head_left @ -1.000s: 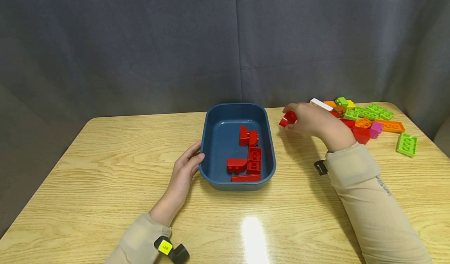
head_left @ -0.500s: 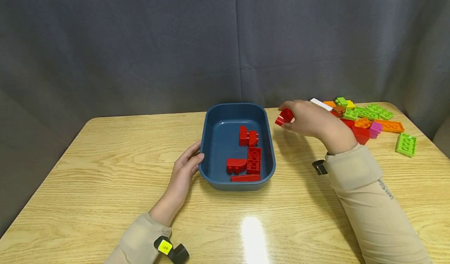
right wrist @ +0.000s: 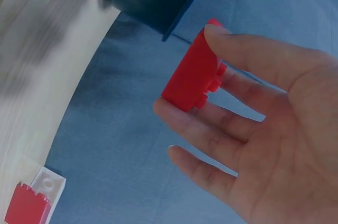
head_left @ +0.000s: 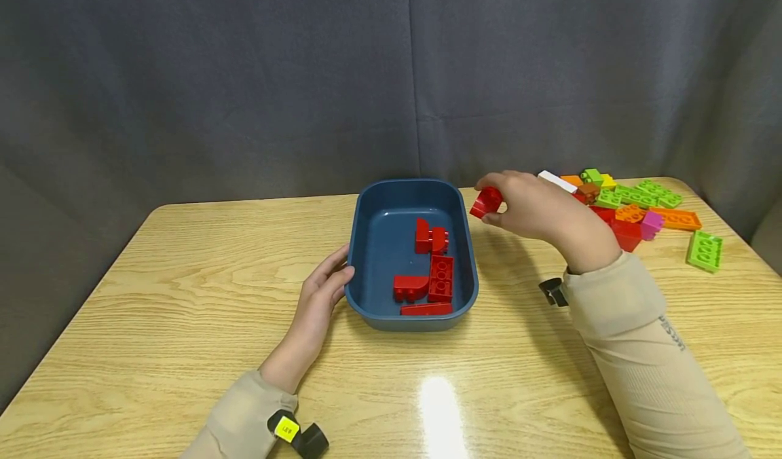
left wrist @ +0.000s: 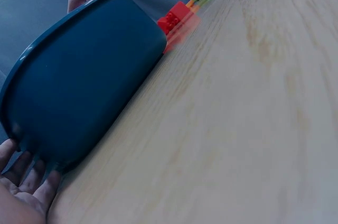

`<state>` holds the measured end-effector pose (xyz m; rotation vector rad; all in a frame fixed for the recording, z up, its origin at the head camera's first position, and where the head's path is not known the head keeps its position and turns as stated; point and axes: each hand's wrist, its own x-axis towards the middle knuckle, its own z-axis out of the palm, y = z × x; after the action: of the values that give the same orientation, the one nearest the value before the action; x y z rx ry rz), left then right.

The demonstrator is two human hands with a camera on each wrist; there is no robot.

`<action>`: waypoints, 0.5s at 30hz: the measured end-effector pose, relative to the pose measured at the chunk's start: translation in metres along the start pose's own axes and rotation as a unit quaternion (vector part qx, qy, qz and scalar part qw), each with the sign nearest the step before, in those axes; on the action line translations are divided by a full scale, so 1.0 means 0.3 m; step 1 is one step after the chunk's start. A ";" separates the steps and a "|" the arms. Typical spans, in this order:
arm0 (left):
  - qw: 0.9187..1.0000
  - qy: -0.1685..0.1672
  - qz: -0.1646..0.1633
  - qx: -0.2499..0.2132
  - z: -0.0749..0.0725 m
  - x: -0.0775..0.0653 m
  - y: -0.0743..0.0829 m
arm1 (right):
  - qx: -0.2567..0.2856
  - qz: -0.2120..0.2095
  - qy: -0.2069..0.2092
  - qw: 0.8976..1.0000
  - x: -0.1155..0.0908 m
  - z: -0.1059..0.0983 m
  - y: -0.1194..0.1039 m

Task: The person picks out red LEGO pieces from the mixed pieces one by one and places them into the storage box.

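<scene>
My right hand [head_left: 530, 204] holds a red building block [head_left: 487, 202] between thumb and fingers, above the table just right of the blue bin [head_left: 412, 323]. In the right wrist view the held block [right wrist: 191, 73] shows a curved side and studs facing the palm. My left hand [head_left: 319, 289] rests against the bin's left outer wall. Its fairly straight fingers [left wrist: 33, 176] touch that wall in the left wrist view. Inside the bin lie several red blocks, among them a studded one [head_left: 441, 279] and a curved one [head_left: 411, 287].
At the right back lies a loose pile of building blocks: a white one [head_left: 557, 181], red ones [head_left: 626, 235], an orange plate [head_left: 674, 218], a magenta block [head_left: 652, 225] and green plates. One green plate [head_left: 705, 251] sits apart near the right edge. A grey curtain [head_left: 305, 85] hangs behind the table.
My right hand has moved left and slightly away from me with the red block, closer to the bin's right rim. The left hand and the bin have stayed in place.
</scene>
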<state>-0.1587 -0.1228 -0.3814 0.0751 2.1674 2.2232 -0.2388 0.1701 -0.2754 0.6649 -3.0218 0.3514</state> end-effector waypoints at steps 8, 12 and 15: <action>1.000 -0.003 0.005 -0.002 -0.003 0.001 0.001 | -0.003 -0.008 0.016 1.000 -0.007 -0.006 -0.020; 1.000 -0.003 0.003 -0.002 -0.004 0.001 0.000 | -0.012 -0.010 0.024 1.000 -0.005 -0.001 -0.029; 1.000 -0.003 0.003 -0.002 -0.003 0.002 -0.001 | -0.019 -0.015 0.029 0.999 -0.005 0.002 -0.038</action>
<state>-0.1593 -0.1238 -0.3817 0.0883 2.1626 2.2264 -0.2327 0.1607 -0.2735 0.6828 -2.9519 0.3057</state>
